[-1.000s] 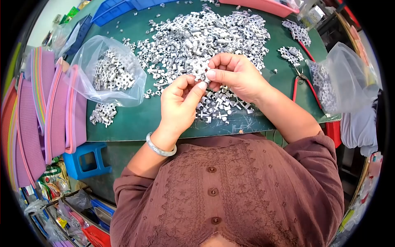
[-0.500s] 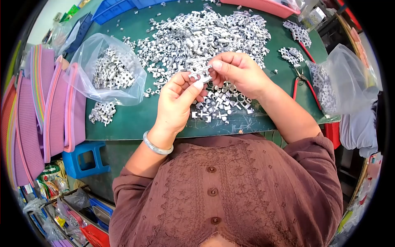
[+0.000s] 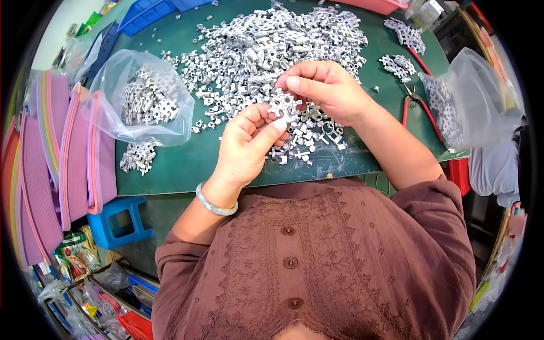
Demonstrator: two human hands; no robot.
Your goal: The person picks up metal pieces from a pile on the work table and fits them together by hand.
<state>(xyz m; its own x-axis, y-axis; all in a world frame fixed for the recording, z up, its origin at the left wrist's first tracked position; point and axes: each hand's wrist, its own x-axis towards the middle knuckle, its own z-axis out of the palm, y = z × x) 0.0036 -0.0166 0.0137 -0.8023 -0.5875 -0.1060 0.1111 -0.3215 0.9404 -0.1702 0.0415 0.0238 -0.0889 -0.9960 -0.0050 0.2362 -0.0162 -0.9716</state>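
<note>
Between thumb and fingers, my left hand (image 3: 245, 140) pinches a small silver metal casting (image 3: 283, 104) with a knobbly, holed outline. My right hand (image 3: 334, 95) is closed, its thumb and index fingertips drawn together at the casting's upper edge. Whatever those fingertips hold is too small or hidden to make out. Beneath and beyond both hands spreads a big heap of loose silver metal pieces (image 3: 266, 48). Smaller loose bits (image 3: 306, 139) lie under my hands, toward the table's front edge.
On the green table (image 3: 187, 170), an open plastic bag (image 3: 184, 116) of castings stands left, beside a small pile (image 3: 137, 157). At right lie red-handled pliers (image 3: 407, 116), casting clusters (image 3: 398, 68) and another bag (image 3: 481, 107). Blue (image 3: 150, 14) and pink (image 3: 379, 5) trays line the back.
The casting has turned to show its broad face toward me. My right fingertips have shifted slightly up and left along it. The whole view has shifted a little.
</note>
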